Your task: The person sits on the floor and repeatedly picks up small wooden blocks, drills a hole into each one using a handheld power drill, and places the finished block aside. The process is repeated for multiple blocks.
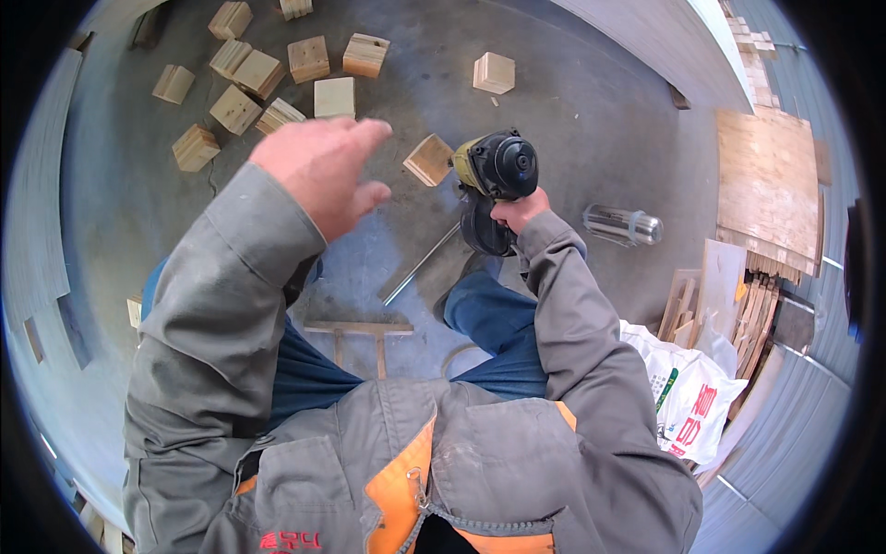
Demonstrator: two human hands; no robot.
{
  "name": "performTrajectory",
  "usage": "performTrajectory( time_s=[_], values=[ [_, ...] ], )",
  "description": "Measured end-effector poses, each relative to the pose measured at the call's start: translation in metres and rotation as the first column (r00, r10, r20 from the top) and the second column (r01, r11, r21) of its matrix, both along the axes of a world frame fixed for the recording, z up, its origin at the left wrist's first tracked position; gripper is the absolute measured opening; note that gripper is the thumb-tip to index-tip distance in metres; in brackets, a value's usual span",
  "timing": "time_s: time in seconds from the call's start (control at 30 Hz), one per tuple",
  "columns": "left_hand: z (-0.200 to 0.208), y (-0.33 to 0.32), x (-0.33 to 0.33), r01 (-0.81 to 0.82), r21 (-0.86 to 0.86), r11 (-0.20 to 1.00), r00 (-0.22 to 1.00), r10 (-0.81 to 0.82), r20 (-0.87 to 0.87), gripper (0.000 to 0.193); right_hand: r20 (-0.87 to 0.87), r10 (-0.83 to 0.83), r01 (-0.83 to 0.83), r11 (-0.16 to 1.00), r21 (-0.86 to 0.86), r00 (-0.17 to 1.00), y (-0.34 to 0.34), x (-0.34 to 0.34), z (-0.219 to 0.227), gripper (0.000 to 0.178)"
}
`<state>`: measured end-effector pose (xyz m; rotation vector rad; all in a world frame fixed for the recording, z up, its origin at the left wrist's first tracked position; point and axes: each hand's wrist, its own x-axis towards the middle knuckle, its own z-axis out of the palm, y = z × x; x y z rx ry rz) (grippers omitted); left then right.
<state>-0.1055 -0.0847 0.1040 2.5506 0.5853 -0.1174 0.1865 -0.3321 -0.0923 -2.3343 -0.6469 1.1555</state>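
My right hand (pixel 521 210) is wrapped round the handle of a nail gun (pixel 496 166). The tool has a yellow-green body, a black round cap and a black drum-like part below. My left hand (pixel 325 174) is raised in the air at left of centre, thumb and fingers apart, with nothing visible in it. Between the hands, on the floor, lies a wooden block (pixel 428 160), close to the nail gun's front. A thin metal rod (pixel 420 265) slants across the floor below the tool. Several more wooden blocks (pixel 258 74) are scattered beyond my left hand.
A steel thermos flask (pixel 623 225) lies right of my right hand. A white printed sack (pixel 683 392) leans near stacked wood strips (pixel 755 319). Plywood sheets (pixel 768 185) stand at the right. A wooden piece (pixel 358 328) lies between my legs. One lone block (pixel 494 73) sits farther off.
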Motion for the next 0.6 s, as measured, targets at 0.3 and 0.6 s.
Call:
performTrajectory(
  time_s=[0.3, 0.6],
  values=[
    [-0.003, 0.03, -0.032, -0.183, 0.04, 0.982, 0.98, 0.18, 0.083, 0.055, -0.009, 0.028, -0.029, 0.998, -0.049, 1.0, 0.036, -0.016, -0.013, 0.018],
    [-0.005, 0.028, -0.03, -0.137, 0.007, 0.991, 0.988, 0.136, 0.077, 0.057, 0.056, 0.035, -0.037, 0.999, 0.032, 0.998, 0.041, -0.018, -0.026, 0.025]
  ],
)
